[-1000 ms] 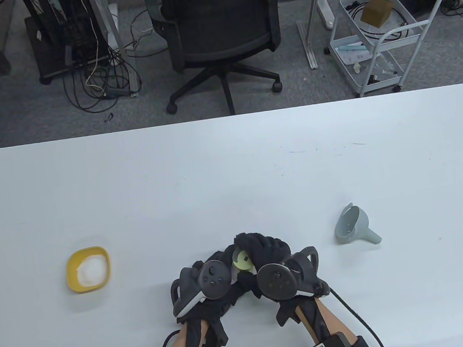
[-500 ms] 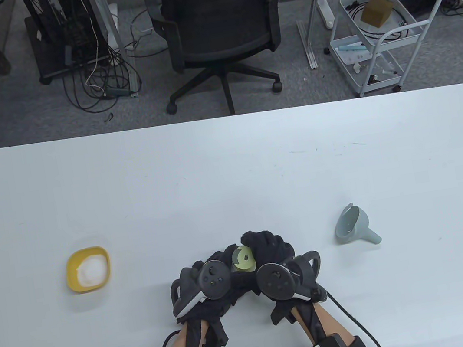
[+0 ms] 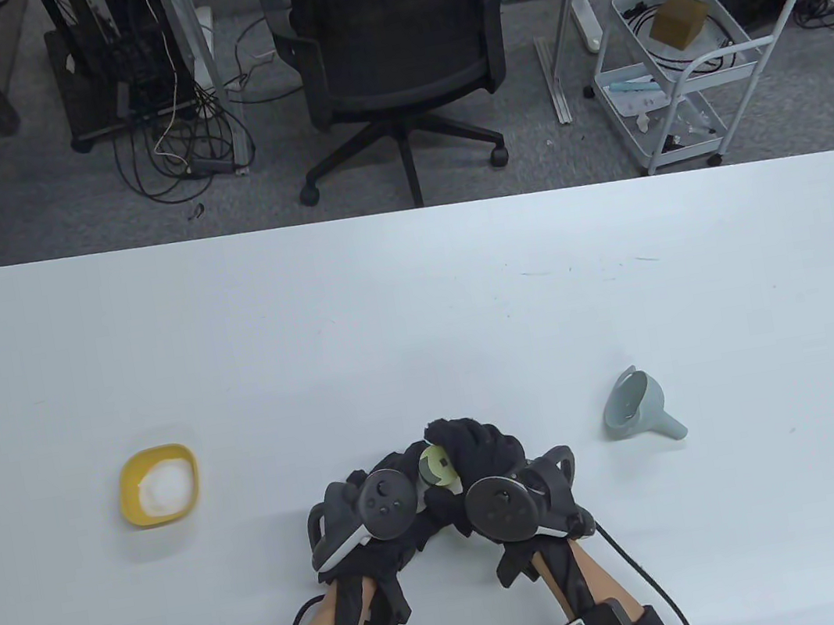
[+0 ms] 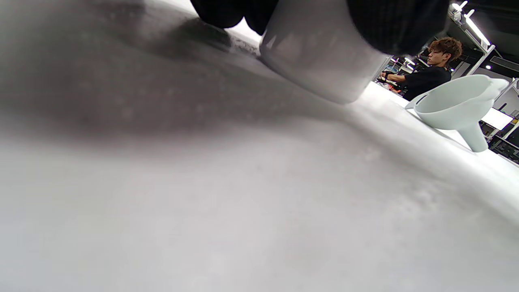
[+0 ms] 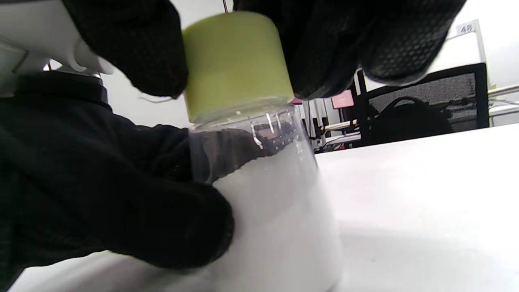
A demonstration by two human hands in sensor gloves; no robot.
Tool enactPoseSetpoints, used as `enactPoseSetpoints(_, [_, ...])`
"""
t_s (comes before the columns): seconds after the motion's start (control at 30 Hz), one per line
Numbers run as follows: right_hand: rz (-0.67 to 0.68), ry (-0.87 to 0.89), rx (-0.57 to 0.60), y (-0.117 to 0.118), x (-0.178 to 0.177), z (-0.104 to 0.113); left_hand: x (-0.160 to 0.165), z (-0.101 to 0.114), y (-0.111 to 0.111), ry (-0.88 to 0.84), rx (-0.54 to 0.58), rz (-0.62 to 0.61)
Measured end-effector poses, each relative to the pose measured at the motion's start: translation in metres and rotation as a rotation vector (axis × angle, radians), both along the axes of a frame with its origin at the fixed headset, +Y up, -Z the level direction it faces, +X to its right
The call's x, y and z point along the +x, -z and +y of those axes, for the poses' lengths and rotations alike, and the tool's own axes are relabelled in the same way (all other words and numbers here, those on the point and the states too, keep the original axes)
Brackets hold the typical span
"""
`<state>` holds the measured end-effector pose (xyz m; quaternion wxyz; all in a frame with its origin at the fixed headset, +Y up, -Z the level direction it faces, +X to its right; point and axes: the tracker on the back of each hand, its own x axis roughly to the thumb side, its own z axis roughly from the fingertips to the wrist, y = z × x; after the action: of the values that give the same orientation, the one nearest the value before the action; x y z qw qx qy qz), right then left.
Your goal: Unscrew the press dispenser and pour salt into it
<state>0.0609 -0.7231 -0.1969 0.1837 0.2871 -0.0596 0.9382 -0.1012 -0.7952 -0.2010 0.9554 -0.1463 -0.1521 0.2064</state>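
In the right wrist view a small white sign near the upper right corner is showing a number that looks like "48"; a white label with a printed code is riding on the right forearm strap at the bottom of the table view, too small to read.

The press dispenser (image 5: 263,194) is standing on the white table (image 3: 417,312) low in the centre of the table view, between the two hands. It is a clear, smooth-walled jar with faint moulded markings near its shoulder. Its lime-green cap (image 5: 237,65) is a matte plastic cylinder; from above (image 3: 435,467) it is showing a round top with a small dark square at the middle.

The left hand (image 3: 372,505) — in a black knit glove — is wrapping around the jar's body, fingers curled closed against the clear wall. The right hand (image 3: 489,467) is gripping the cap from above, its textured fingertips (image 5: 138,52) pressing on opposite sides.

At lower left a glossy yellow bowl (image 3: 158,484) with rounded corners is holding a white mound of salt (image 3: 167,485). At lower right a pale grey-blue plastic funnel (image 3: 638,412) is lying on its side, spout pointing toward the lower right.
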Motion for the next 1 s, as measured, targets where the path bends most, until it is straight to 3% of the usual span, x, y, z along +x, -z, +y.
enactPoseSetpoints(0.23, [0.098, -0.008, -0.163, 0.005, 0.003, 0.004, 0.0, 0.0, 0.0, 0.0, 0.0, 0.0])
enactPoseSetpoints(0.3, [0.058, -0.022, -0.187, 0.005, 0.004, 0.002, 0.0, 0.0, 0.0, 0.0, 0.0, 0.0])
enactPoseSetpoints(0.43, [-0.081, -0.061, -0.063, 0.003, 0.003, -0.005, 0.0, 0.0, 0.0, 0.0, 0.0, 0.0])
enactPoseSetpoints(0.63, [-0.147, -0.038, 0.055, -0.001, 0.0, -0.006, 0.0, 0.0, 0.0, 0.0, 0.0, 0.0])
enactPoseSetpoints(1.0, [-0.052, 0.003, 0.014, -0.001, 0.001, -0.001, 0.0, 0.0, 0.0, 0.002, -0.004, 0.0])
